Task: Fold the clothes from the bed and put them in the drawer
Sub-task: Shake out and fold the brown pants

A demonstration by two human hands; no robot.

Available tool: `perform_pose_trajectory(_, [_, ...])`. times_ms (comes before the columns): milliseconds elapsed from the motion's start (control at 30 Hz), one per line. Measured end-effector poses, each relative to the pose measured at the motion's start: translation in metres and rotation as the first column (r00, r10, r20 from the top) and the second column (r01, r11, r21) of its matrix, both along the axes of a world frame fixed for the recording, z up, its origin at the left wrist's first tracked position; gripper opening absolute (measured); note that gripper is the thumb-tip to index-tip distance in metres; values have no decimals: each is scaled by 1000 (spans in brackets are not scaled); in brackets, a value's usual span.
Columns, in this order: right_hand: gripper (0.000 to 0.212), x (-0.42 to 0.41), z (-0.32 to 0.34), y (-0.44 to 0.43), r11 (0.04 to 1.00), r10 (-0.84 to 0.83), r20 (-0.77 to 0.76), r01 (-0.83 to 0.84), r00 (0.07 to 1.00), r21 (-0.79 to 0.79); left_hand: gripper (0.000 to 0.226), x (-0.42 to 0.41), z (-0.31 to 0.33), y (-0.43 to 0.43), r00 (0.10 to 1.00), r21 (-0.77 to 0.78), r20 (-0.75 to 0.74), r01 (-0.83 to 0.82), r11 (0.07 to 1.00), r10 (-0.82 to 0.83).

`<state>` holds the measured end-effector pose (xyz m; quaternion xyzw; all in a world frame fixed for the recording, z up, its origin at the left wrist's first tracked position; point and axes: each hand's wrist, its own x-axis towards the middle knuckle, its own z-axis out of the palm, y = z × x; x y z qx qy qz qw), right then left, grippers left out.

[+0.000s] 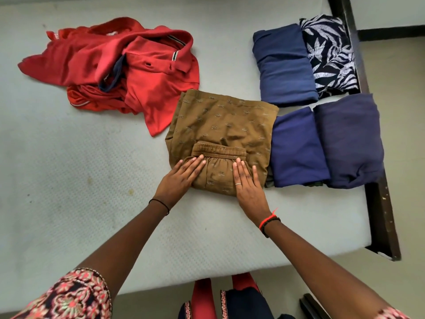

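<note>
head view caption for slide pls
Left hand and right hand press folded brown garment beside unfolded red clothes on the bed.

One bed (92,180). Five folded pieces on it: one brown shorts (220,120), one leaf print (328,54), and three plain blues, namely far blue (284,65), middle blue (296,148) and outer blue (347,139). One unfolded red heap (110,65), with at least two garments in it, exact number not clear. Two hands: left hand (181,178) and right hand (247,183). One ring (238,184). Three wrist bands: one black thread (159,203) on the left, one red band (266,221) and one black band (271,226) on the right
</note>
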<state>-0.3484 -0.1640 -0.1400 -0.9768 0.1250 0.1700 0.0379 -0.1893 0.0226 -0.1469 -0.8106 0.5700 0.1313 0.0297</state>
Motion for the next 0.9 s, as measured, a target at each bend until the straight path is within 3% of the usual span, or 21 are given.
perform_pose_trajectory(200, [71,-5,9,2,996,0,-35,4,999,92,63,10,22,0,987,17,-156,31,999,-28])
perform_pose_trajectory(333, [80,-19,28,6,944,45,-159,10,986,330,71,4,38,16,913,78,-408,29,997,6])
perform_pose_trajectory(500, [77,-29,61,6,706,80,-458,274,885,653,65,0,67,30,714,309,-679,63,949,174])
perform_pose_trajectory(600, [46,-25,79,-6,539,39,-559,453,828,710,63,7,80,29,554,438,-764,69,896,331])
perform_pose_trajectory(633, [36,-22,85,-12,491,36,-574,486,818,723,60,14,84,27,492,467,-781,50,883,385])
perform_pose_trajectory(700, [40,-11,92,-28,421,20,-589,527,808,738,56,32,90,24,388,484,-804,-15,875,451])
perform_pose_trajectory(800, [37,5,89,-54,359,-135,-582,587,802,725,50,57,88,17,360,463,-786,-194,865,502])
perform_pose_trajectory(900, [25,24,75,-75,387,-299,-525,604,797,697,39,78,69,9,354,401,-757,-413,818,550])
